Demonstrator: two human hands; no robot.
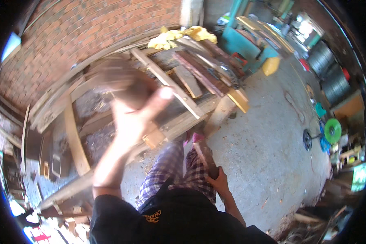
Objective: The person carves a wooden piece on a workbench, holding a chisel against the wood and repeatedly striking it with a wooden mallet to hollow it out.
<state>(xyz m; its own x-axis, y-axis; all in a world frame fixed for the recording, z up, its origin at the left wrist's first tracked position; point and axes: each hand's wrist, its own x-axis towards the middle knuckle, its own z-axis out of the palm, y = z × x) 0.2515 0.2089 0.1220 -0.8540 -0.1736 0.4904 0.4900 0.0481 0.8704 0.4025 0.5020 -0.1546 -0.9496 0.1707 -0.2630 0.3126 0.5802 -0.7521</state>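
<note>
A blurred dark brown wooden block (124, 79) was held up over the middle of the low, slatted timber frame (71, 188) by the left hand (130, 124). The thumb was spread wide along the block's side; the other fingers were lost behind it and in the blur, so how firmly it was gripped could not be told. A long, narrow reddish-brown wooden piece (206, 156) was held near its lower end by the right hand (220, 181), the fingers curled around it, in front of the checked trousers (162, 166) and outside the frame's near edge.

The step in hand was judged to be the handling of loose timber — one piece over the frame, one beside the body. A steady left grip would be called for next, with clearance from the pale wooden offcut (154, 136) at the near edge and the dark reddish-brown boards (199, 73) toward the right end.
</note>
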